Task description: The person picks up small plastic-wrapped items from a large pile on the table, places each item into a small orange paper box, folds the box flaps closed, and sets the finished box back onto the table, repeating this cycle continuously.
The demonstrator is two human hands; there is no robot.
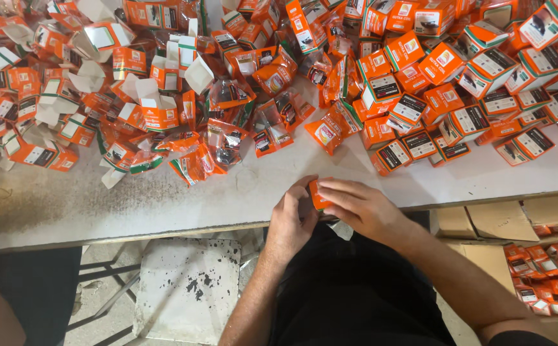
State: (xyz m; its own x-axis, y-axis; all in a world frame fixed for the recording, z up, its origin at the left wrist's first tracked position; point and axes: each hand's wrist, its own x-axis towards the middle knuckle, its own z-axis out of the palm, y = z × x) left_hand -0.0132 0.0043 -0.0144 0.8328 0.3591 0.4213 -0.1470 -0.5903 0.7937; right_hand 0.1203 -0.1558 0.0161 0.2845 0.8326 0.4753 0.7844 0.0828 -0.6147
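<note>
1. Head view: the left hand point(293, 218) and the right hand point(356, 204) meet at the near edge of a white worktable point(163, 198), both closed around one small orange carton point(318, 194).
2. The left hand's fingers curl against the carton's left side; the right hand's fingers lie flat over its top and right side, so only a narrow strip of orange shows between them.
3. The carton sits just above the table's front edge, close to the person's lap.
4. On the far left of the table lies a heap of open orange-and-white cartons point(67, 83) with their flaps up.
5. In the middle lie clear plastic packets point(224, 138) with orange cards, loosely scattered.
6. On the right is a dense pile of closed orange cartons point(458, 83).
7. Below the table to the right, a cardboard box point(484, 256) holds more orange cartons point(541, 275).
8. A paint-chipped white stool point(186, 288) stands on the floor to the left of the person's knees.
</note>
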